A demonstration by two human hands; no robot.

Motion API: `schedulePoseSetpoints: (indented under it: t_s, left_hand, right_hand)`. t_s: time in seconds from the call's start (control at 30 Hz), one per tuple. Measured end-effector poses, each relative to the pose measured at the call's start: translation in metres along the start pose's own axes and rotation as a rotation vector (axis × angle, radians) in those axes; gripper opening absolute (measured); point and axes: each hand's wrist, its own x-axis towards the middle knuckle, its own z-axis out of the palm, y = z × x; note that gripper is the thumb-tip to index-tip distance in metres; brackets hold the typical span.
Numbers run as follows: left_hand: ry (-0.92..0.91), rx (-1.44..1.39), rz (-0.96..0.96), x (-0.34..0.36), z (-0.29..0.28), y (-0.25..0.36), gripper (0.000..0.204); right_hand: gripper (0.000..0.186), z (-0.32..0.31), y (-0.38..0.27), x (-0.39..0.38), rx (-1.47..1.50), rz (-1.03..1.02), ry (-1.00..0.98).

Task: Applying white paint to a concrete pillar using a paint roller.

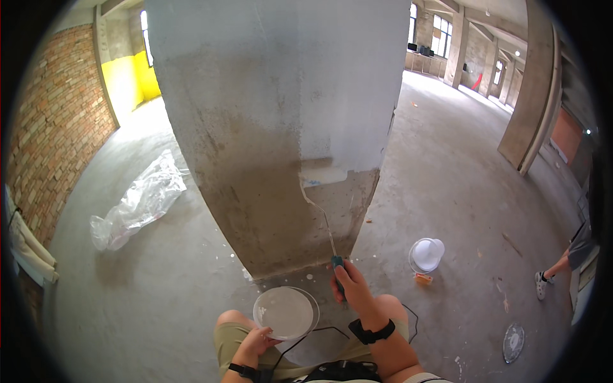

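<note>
My right hand point(352, 287) is closed round the dark green handle of a paint roller point(331, 233). Its pale sleeve point(324, 175) lies against the front of a concrete pillar point(249, 185), at the lower edge of a whitish coated area. Below that edge the pillar is bare brownish grey. My left hand point(258, 341) grips the near rim of a round white bucket point(287, 313) between my knees. Greyish white material shows inside the bucket, and its wire handle hangs at the right side.
Crumpled clear plastic sheeting point(140, 204) lies on the left floor. Right of the pillar stands a small white bucket point(427, 254) beside an orange block point(423, 279). A round lid point(513, 343) lies farther right, near another person's leg point(554, 271). A brick wall point(54, 108) runs along the left.
</note>
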Motion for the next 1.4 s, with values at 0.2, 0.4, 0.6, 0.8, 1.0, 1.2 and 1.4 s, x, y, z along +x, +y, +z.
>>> schedulePoseSetpoints:
  t_s: [0.2, 0.4, 0.6, 0.8, 1.0, 1.2, 1.4]
  left_hand:
    - [0.009, -0.028, 0.006, -0.003, 0.003, 0.002, 0.049]
    - [-0.024, -0.041, 0.005, 0.002, -0.003, -0.001, 0.049]
    - [-0.014, -0.006, -0.001, -0.002, 0.004, 0.001, 0.049]
    - [-0.023, -0.022, 0.000, -0.001, 0.001, -0.001, 0.050]
    - [-0.020, -0.007, 0.006, -0.001, 0.004, 0.000, 0.050]
    - [-0.045, -0.029, 0.006, 0.002, -0.004, -0.003, 0.050]
    - [-0.030, -0.021, 0.012, 0.003, -0.002, -0.003, 0.048]
  right_hand:
    - [0.025, 0.001, 0.003, 0.007, -0.061, -0.013, 0.030]
    - [0.024, 0.002, 0.010, 0.023, -0.097, -0.028, 0.067]
    - [0.026, 0.001, 0.007, 0.036, -0.076, -0.025, 0.057]
    - [0.026, 0.004, 0.011, 0.040, -0.098, -0.027, 0.071]
    - [0.028, 0.006, 0.017, 0.039, -0.079, -0.013, 0.096]
    - [0.028, 0.014, 0.012, 0.039, -0.073, -0.027, 0.077]
    - [0.031, 0.015, -0.002, 0.039, -0.149, -0.035, 0.040]
